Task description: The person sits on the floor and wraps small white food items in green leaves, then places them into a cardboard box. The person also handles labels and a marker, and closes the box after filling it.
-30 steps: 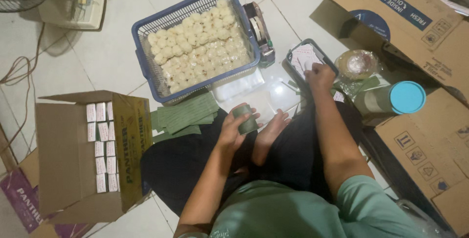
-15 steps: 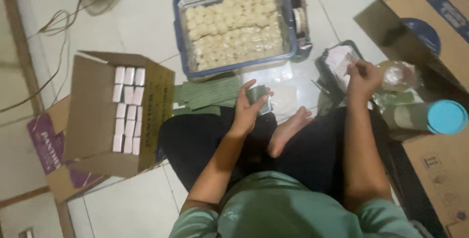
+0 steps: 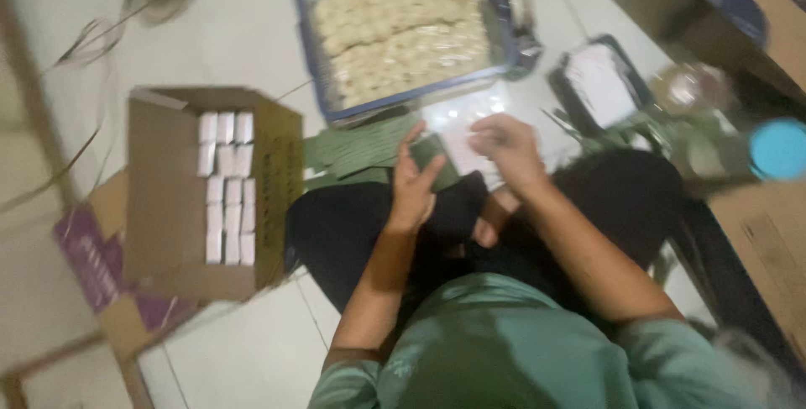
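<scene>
Mid-wrapping, by the look of it. Left hand (image 3: 413, 182) cupped around a small folded green leaf wrapper (image 3: 430, 154), held above the lap near the stack of flat green leaf strips (image 3: 357, 150) on the floor. Right hand (image 3: 506, 147) close beside, fingers curled; contents too blurred to tell. Blue plastic basket of pale dumpling-like pieces (image 3: 403, 33) just beyond. Next move probably calls for steadying the wrapper and closing its fold neatly.

basket (image 3: 504, 35) ahead | open carton (image 3: 168, 199) left | tray (image 3: 561, 94) right of basket
</scene>
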